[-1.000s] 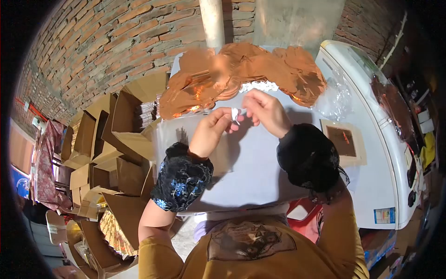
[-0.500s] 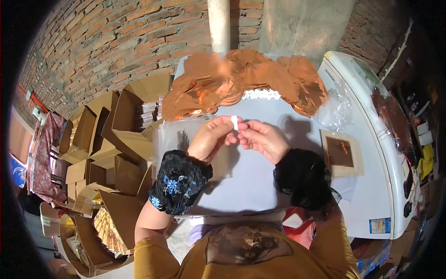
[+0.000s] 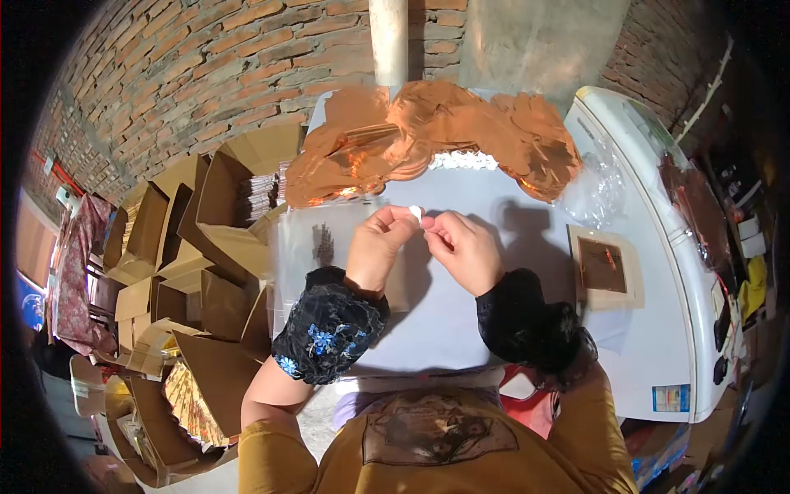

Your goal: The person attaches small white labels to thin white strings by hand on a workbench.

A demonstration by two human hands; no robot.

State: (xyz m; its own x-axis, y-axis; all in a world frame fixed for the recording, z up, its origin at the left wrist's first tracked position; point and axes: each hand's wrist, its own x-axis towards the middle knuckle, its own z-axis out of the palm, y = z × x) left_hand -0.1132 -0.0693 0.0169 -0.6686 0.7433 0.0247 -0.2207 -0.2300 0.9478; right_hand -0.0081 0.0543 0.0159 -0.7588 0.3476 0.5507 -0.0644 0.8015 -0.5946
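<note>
A small white piece [image 3: 415, 212], perhaps a sticker or paper tab, is pinched between the thumb and index finger of my left hand [image 3: 377, 247]. My right hand [image 3: 467, 251] meets it from the other side, its fingertips closed at the piece's lower right edge. What lies between those right fingertips is too small to make out. Both hands are above the white tabletop [image 3: 436, 337]. Farther back, a row of small white pieces [image 3: 463, 160] lies against a heap of shiny copper-coloured foil sheets [image 3: 461, 119].
Left of the table stand several open cardboard boxes [image 3: 239, 189], some with stacked packets. A clear plastic sheet [image 3: 296, 247] lies at the table's left. On the white appliance [image 3: 658, 329] at right are a framed copper square [image 3: 605, 267] and crumpled clear plastic [image 3: 594, 193].
The white piece now looks rounded or bent instead of a narrow strip. My right hand has turned, its fingers more curled, and both forearms have shifted slightly inward.
</note>
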